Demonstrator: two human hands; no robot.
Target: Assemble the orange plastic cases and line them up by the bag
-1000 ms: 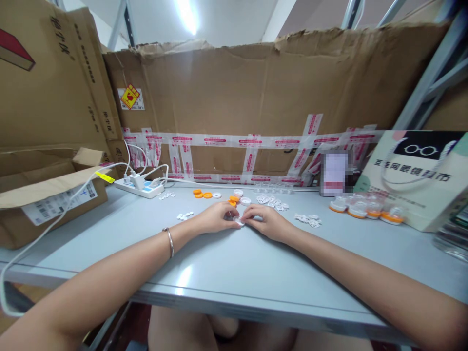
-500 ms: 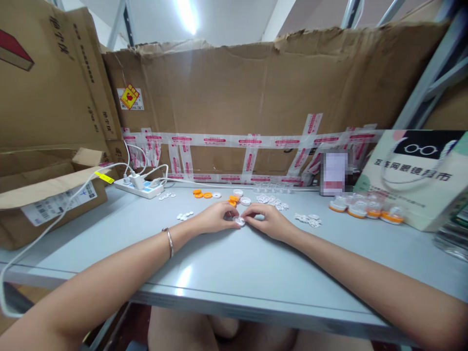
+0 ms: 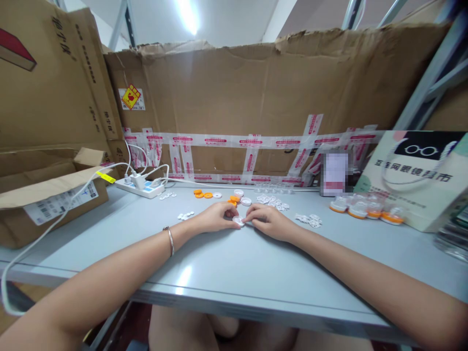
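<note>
Tabletop (image 3: 219,273): I'd brace the white round piece (image 3: 239,221) against it, one hand steadying the rim, the other pressing lightly and squarely.
Left hand (image 3: 217,218): angled inward, thumb and fingers pinching the piece's left side.
Right hand (image 3: 269,223): wrist low, fingertips at its right edge; I can't tell whether they grip.
Piece: between both hands, nearer me than the orange parts (image 3: 233,200).

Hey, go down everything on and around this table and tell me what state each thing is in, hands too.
Left hand: closed on white disc
White disc: held low over the table
Right hand: fingertips at the disc's edge, grip unclear
Left carton: open
Power strip: plugs inserted
Tall cardboard: taped, ragged along the top
Ceiling light: lit
Paper bag: upright
Bracelet: worn on left wrist
</note>
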